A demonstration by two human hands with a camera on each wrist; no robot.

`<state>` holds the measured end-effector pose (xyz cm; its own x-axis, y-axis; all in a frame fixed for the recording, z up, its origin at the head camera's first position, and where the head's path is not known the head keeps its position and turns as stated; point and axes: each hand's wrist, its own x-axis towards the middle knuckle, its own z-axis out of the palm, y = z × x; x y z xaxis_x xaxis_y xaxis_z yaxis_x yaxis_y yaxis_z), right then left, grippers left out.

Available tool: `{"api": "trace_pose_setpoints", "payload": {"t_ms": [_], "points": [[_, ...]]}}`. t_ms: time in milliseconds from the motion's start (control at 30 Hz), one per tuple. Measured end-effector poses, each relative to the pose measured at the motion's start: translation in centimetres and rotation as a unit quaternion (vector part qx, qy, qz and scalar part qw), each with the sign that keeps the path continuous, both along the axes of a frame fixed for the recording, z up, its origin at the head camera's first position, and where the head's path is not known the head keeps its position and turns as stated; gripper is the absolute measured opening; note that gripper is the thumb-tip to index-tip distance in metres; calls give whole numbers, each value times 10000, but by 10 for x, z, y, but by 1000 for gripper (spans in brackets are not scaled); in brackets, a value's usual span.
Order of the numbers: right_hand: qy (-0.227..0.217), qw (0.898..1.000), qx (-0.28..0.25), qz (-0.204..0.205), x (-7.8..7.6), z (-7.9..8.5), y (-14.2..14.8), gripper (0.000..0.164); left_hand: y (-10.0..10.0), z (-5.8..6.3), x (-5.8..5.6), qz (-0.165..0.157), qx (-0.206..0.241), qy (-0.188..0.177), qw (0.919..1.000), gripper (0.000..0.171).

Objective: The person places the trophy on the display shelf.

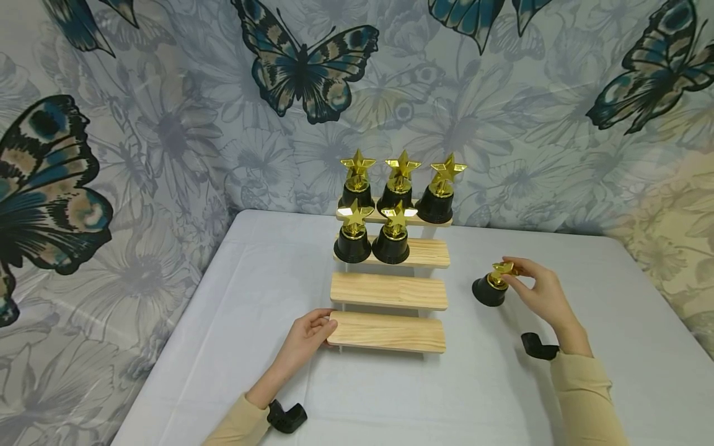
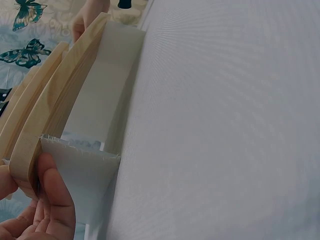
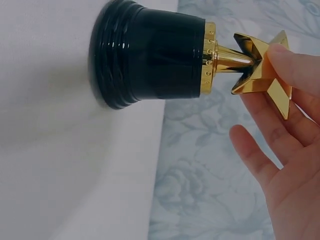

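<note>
My right hand (image 1: pixel 538 291) pinches the gold star of a small trophy (image 1: pixel 491 291) to the right of a stepped wooden stand. In the right wrist view the thumb and fingers hold the star (image 3: pixel 262 72), and the black base (image 3: pixel 150 55) tilts over the white cloth. My left hand (image 1: pixel 307 334) grips the left end of the stand's lowest board (image 1: pixel 387 331), thumb on top and fingertips beneath, as the left wrist view shows. Three star trophies (image 1: pixel 398 179) stand on the top board, and two trophies (image 1: pixel 352 238) stand at the left and middle of the board below.
The second-lowest board (image 1: pixel 390 291) is bare wood, and the board above has room at its right end (image 1: pixel 429 253). White cloth (image 1: pixel 223 310) covers the table. Butterfly-patterned fabric (image 1: pixel 502 124) hangs behind. Black devices are strapped at both wrists.
</note>
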<state>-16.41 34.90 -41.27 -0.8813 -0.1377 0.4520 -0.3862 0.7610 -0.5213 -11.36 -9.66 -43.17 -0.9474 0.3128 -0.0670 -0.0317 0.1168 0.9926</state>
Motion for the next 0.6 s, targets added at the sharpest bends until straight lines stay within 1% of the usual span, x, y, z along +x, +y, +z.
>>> {"api": "trace_pose_setpoints", "payload": {"t_ms": [200, 433, 600], "points": [[264, 9996, -23, -12, 2, 9, -1, 35, 0, -1, 0, 0, 13, -4, 10000, 38], [500, 9987, -53, 75, 6, 31, -7, 39, -1, -1, 1, 6, 19, -15, 10000, 39], [886, 9957, 17, 284, 5, 47, -13, 44, 0, -1, 0, 8, 39, -7, 10000, 38]]}}
